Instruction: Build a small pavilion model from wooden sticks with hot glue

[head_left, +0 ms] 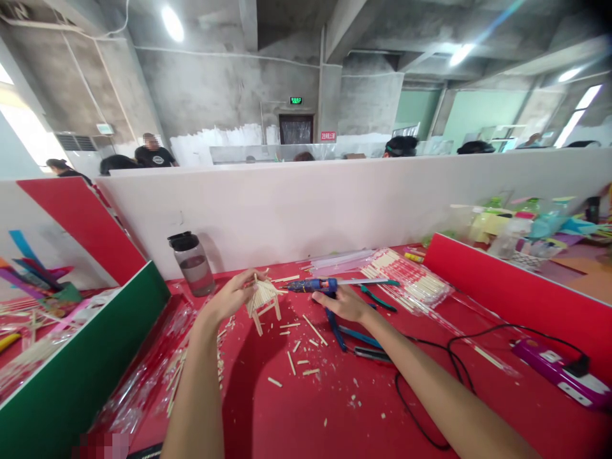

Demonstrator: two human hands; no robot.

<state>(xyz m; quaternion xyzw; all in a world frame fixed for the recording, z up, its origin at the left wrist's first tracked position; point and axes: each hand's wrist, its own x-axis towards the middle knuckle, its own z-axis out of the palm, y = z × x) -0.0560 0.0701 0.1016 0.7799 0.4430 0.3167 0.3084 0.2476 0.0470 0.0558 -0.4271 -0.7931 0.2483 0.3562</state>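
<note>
My left hand [235,294] is closed on the upper left side of a small stool-like frame [266,296] made of pale wooden sticks, its legs pointing down over the red table. In my right hand [347,303] is a blue glue gun [310,285], held level with its nozzle pointing left, close to the frame's right edge. Whether the nozzle touches the wood is too small to tell. A white glue stick [366,281] extends from the gun's rear. Cut stick pieces [291,363] lie scattered on the red table [287,421] below.
A bottle [194,264] stands at the back left. Green [95,350] and red [516,274] dividers flank the table. Bundled sticks [411,277], pliers [373,354], a black cable [449,347] and a purple power strip [559,373] lie right. People sit or stand beyond the white partition [296,217].
</note>
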